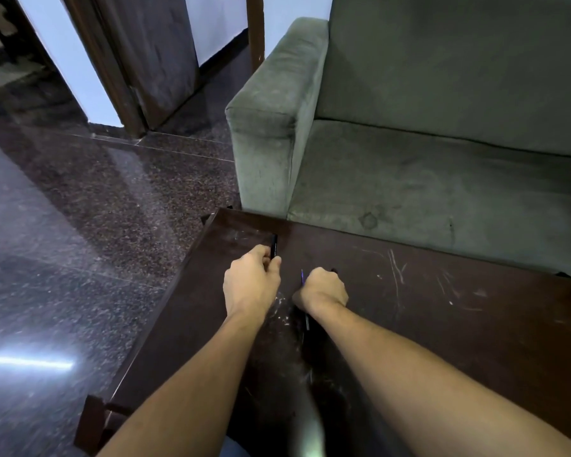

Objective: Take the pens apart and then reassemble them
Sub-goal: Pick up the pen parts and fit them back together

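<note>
Resting on a dark, scratched worktop (442,308), both hands are curled around pen parts. The left hand (252,281) has its fingers closed on a black pen barrel (273,246), which sticks out past the fingertips towards the far edge of the worktop. The right hand (322,289) is balled into a fist around a thin refill (302,277); its purple tip pokes up on the thumb side, and a dark sliver shows below the wrist, though whether that belongs to the same piece cannot be told. The two hands sit near each other, not touching. Beyond the worktop stands a grey-green sofa (426,143), its armrest close to the far corner, and dark speckled floor (80,225) lies to the left
</note>
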